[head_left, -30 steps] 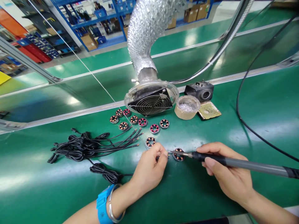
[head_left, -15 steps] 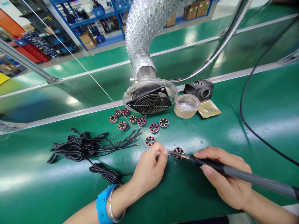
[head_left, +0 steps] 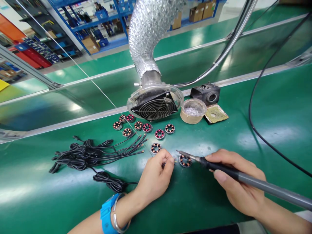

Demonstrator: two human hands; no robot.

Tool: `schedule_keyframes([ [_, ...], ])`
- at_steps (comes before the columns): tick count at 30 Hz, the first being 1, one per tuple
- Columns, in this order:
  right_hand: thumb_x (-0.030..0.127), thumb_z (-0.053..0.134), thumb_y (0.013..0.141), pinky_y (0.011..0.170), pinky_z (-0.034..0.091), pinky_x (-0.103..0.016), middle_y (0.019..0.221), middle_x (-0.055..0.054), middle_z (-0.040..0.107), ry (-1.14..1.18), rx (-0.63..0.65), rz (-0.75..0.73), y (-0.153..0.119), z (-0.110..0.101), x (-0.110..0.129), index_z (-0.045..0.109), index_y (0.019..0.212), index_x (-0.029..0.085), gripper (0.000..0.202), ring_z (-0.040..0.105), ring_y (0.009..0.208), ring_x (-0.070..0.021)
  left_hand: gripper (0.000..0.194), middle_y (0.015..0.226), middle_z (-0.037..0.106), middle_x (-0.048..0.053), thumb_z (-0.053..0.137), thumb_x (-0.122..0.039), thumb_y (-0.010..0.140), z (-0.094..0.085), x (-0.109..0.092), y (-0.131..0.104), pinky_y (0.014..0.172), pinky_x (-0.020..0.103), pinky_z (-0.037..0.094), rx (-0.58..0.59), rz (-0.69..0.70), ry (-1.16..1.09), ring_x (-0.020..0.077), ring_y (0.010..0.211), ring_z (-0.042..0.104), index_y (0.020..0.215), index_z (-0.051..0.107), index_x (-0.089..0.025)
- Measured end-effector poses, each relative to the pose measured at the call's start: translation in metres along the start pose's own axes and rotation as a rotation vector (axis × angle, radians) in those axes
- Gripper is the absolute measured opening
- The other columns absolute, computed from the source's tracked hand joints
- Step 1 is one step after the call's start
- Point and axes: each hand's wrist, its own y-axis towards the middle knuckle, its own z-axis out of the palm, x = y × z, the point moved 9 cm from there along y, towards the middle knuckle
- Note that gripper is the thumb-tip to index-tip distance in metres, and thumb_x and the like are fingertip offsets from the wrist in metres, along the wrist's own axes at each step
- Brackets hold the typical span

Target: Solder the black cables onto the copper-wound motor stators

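In my right hand (head_left: 240, 182) is a soldering iron (head_left: 224, 169), held like a pen, its tip pointing left above the near motor stator (head_left: 185, 161). This stator is a round ring with copper windings, lying on the green bench. My left hand (head_left: 158, 170) is closed in a pinch on the end of a black cable (head_left: 133, 182); small bared wire ends poke out beside the fingertips, just left of the stator. The cable's coiled bundle (head_left: 109, 181) lies left of my wrist. Another stator (head_left: 156, 148) sits right behind my left knuckles.
Several more stators (head_left: 159, 134) stand farther back, some with red windings. A pile of black cables (head_left: 85, 152) lies left. A fume extractor (head_left: 156, 104) hangs over the bench. Behind to the right are a round tub (head_left: 193, 112), a yellow sponge (head_left: 215, 113) and a dark metal holder (head_left: 206, 93).
The soldering iron's tip has lifted up and away from the wire ends by my left fingers. My right hand has shifted slightly right; my left hand holds nearly still.
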Motion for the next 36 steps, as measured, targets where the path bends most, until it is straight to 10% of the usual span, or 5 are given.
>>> schedule_keyframes([
  [12, 0.008, 0.053, 0.090, 0.061, 0.045, -0.022, 0.084, -0.001, 0.067, -0.081, 0.447, -0.197, 0.027, 0.075, -0.004, 0.064, 0.109, 0.023, 0.027, 0.060, 0.069, -0.0118, 0.028, 0.067, 0.043, -0.005, 0.040, -0.038, 0.099, 0.004, 0.002, 0.003, 0.058, 0.024, 0.031, 0.148, 0.024, -0.065, 0.0118, 0.063, 0.038, 0.078, 0.046, -0.020],
  [20, 0.003, 0.057, 0.083, 0.054, 0.039, -0.021, 0.070, 0.003, 0.060, -0.075, 0.300, -0.298, 0.022, 0.063, 0.004, 0.064, 0.107, 0.021, 0.031, 0.051, 0.056, -0.0093, 0.017, 0.075, 0.054, -0.003, 0.041, -0.030, 0.099, -0.005, -0.019, -0.001, 0.065, 0.027, 0.033, 0.171, 0.078, 0.142, 0.0143, 0.071, 0.048, 0.088, 0.049, -0.021],
  [36, 0.003, 0.056, 0.085, 0.066, 0.049, -0.019, 0.087, 0.000, 0.068, -0.061, 0.247, -0.240, 0.018, 0.064, 0.003, 0.058, 0.109, 0.021, 0.031, 0.062, 0.069, -0.0093, 0.024, 0.049, 0.040, -0.009, 0.049, -0.038, 0.089, 0.018, 0.011, 0.004, 0.043, 0.022, 0.017, 0.248, -0.236, -0.474, 0.0061, 0.041, 0.022, 0.074, 0.048, -0.019],
])
